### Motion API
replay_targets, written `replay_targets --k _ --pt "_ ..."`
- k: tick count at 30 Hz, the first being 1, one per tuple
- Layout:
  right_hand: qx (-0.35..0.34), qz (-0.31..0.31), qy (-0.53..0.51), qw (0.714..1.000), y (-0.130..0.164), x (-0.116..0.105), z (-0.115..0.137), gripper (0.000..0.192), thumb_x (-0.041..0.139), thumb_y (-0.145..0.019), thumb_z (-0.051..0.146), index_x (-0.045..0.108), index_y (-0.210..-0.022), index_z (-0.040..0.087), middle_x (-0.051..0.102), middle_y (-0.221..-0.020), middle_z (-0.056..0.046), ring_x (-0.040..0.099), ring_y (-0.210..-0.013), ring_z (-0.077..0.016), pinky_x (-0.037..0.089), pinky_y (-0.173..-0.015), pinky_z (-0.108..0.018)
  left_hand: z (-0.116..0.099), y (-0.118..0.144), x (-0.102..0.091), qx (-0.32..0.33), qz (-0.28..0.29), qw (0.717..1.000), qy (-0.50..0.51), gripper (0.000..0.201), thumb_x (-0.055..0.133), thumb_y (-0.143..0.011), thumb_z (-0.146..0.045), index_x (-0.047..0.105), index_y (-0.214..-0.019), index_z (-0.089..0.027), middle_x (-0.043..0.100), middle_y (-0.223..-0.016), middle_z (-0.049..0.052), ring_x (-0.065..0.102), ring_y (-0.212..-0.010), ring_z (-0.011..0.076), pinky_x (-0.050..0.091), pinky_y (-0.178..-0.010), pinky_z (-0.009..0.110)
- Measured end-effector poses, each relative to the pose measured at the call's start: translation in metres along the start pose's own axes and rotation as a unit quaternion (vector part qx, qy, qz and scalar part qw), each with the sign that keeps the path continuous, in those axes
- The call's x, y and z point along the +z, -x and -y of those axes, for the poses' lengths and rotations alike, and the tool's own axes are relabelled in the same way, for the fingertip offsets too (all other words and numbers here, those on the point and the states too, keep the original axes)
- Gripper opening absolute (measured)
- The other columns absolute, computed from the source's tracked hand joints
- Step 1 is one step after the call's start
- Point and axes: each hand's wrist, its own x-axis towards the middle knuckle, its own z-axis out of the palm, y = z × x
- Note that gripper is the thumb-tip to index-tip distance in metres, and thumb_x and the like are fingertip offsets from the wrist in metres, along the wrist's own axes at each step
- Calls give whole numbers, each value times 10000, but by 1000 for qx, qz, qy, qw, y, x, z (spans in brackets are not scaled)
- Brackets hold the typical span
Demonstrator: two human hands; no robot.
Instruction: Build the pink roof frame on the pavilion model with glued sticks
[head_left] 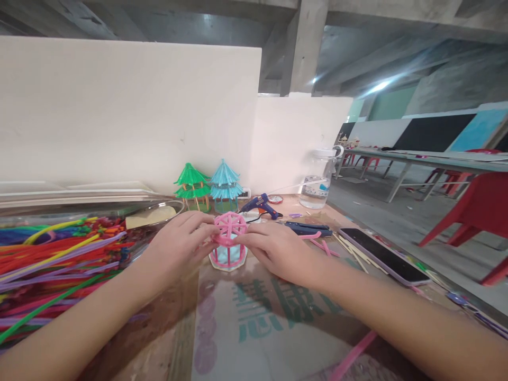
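A small pink pipe-cleaner pavilion model (pixel 229 241) stands upright in front of me, with upright posts, a ring at mid-height and a spoked top. Its base is pale and many-sided, with light blue inside. From the left, my left hand (pixel 180 241) closes its fingertips on the ring. My right hand (pixel 280 248) grips the same ring from the right, thumb and fingers close together. Fingers hide both sides of the model. Behind it stand a green pavilion model (pixel 193 188) and a light blue one (pixel 226 185), each with a two-tiered roof.
Colourful pipe cleaners (pixel 59 270) lie in bundles at left. A blue glue gun (pixel 260 203), blue-handled pliers (pixel 307 228) and a water bottle (pixel 316 180) are behind my right hand. Thin wooden sticks (pixel 357 251) and a phone (pixel 383 255) lie at right. A white partition (pixel 127 116) rises behind.
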Motion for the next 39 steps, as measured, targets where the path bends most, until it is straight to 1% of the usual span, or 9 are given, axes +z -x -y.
replay_targets --k 6,11,14,18,21,25,29,33,39 --pt "-4 24 8 1000 -1 0 1 322 473 -945 61 673 -1173 171 742 -1039 -83 672 -924 -206 498 -762 -318 -1 3 2 -19 23 999 22 129 518 -966 -195 635 -1020 -180 671 -1092 97 652 -960 209 549 -794 333" --pt "1 35 57 998 0 -2 4 300 507 -930 57 654 -1166 172 738 -1062 -91 667 -932 -205 480 -768 -315 -2 2 1 -17 12 999 30 129 528 -962 -191 642 -1022 -202 674 -1064 79 650 -946 196 554 -793 320" --pt "6 33 63 997 0 -2 6 305 506 -921 39 656 -1151 172 742 -1009 -77 662 -890 -197 461 -735 -305 -3 1 2 -20 15 999 42 147 513 -967 -195 649 -1023 -207 686 -1061 76 652 -978 202 557 -836 342" --pt "17 46 42 998 -1 -3 8 286 473 -942 52 676 -1107 167 733 -916 -66 651 -848 -190 453 -708 -295 -6 -1 -2 -77 29 993 88 206 539 -959 -322 653 -1058 -183 663 -1117 114 640 -1029 236 561 -874 391" --pt "-2 49 36 998 -1 -2 9 283 465 -944 58 663 -1118 160 724 -947 -82 638 -878 -196 453 -732 -300 -10 -5 -9 -129 56 983 118 277 508 -966 -397 690 -1003 -191 643 -1129 113 625 -1060 253 557 -897 411" --pt "-31 43 51 997 1 -1 11 283 486 -927 53 639 -1142 155 711 -931 -75 621 -849 -206 430 -730 -316 -16 -12 -16 -125 75 980 138 337 417 -991 -311 742 -988 -225 646 -1228 99 596 -1169 265 521 -997 449" --pt "-39 32 64 997 2 0 12 280 487 -918 43 637 -1124 159 706 -883 -63 612 -810 -199 419 -719 -311 -20 -11 -14 -123 90 978 145 383 378 -966 -216 760 -985 -222 624 -1325 108 529 -1285 294 464 -1078 528" --pt "-44 29 62 997 2 0 12 297 483 -899 26 630 -1117 164 710 -896 -64 620 -813 -201 423 -717 -314 -17 -4 -7 -180 82 965 171 356 412 -957 -272 765 -924 -236 586 -1385 103 438 -1374 328 451 -1071 597" --pt "-41 43 63 996 2 1 13 285 472 -893 29 633 -1082 169 718 -931 -79 625 -840 -203 448 -754 -321 -16 -2 -3 -221 76 948 214 322 467 -947 -353 748 -848 -233 568 -1392 84 438 -1373 298 432 -1094 565"
